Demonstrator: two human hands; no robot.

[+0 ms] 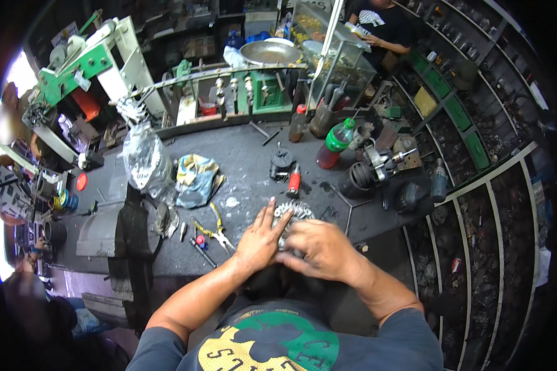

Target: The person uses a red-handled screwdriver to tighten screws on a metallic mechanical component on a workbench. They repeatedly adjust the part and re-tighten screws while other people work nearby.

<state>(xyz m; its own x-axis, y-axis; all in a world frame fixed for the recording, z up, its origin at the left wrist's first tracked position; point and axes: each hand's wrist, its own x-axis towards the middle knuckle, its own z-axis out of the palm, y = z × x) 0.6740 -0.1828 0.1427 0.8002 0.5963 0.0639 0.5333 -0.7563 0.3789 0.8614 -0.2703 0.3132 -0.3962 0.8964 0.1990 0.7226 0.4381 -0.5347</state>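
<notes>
A silvery round metal part (296, 211) with a toothed or coiled rim sits at the front edge of the workbench, partly hidden under my hands. My left hand (260, 238) lies against its left side, fingers stretched out and pointing away from me. Over the part's near right side is my right hand (325, 250), its fingers curled and somewhat blurred; what they pinch is hidden. To the left of my left hand lie yellow-handled pliers (215, 226) with their handles apart. A small red-bodied tool or bottle (294, 183) is just beyond the part.
On the dark workbench (247, 154) stand a black cylindrical part (281, 162), a green-and-red bottle (336, 143), a red-capped bottle (297, 123) and a motor-like assembly (377, 167). A crumpled cloth (196, 179) and plastic bag (145, 157) lie left. Shelves (476, 216) line the right; people are nearby.
</notes>
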